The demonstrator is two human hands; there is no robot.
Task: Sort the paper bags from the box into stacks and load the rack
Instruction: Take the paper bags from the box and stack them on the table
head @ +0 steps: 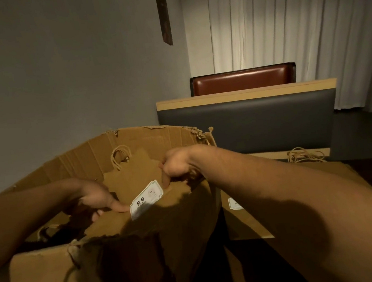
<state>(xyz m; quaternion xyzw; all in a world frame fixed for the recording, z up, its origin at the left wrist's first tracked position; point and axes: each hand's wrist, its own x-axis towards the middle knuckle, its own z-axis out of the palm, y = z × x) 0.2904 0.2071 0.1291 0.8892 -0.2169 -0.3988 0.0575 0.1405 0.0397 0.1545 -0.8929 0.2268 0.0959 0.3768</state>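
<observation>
The torn cardboard box (83,266) fills the near left of your view, its ragged rim curving from the near edge round to the far side. Behind it on the right stands a dark padded booth back (246,121) with a pale wooden top, and farther off a reddish-brown seat back (242,80) in front of a long white curtain (294,22).

Inside the box a brown paper bag (138,177) stands upright with its twisted-cord handles (120,154) at the far side, near the box's back wall. To the right of the box, flat on the dark surface, lies a stack of paper bags (244,220) with a loose bunch of cord handles (304,154) at its far end.

Your right hand (176,164) reaches into the box from the right, fingers curled over the top edge of the bag and gripping it. Your left hand (95,196) comes in from the left, lower down, thumb pressed on the bag's front and fingers tucked behind, pinching the bag.

A small white label (146,198) reading "9.9" sits tilted on the bag's front, just beside your left thumb.
</observation>
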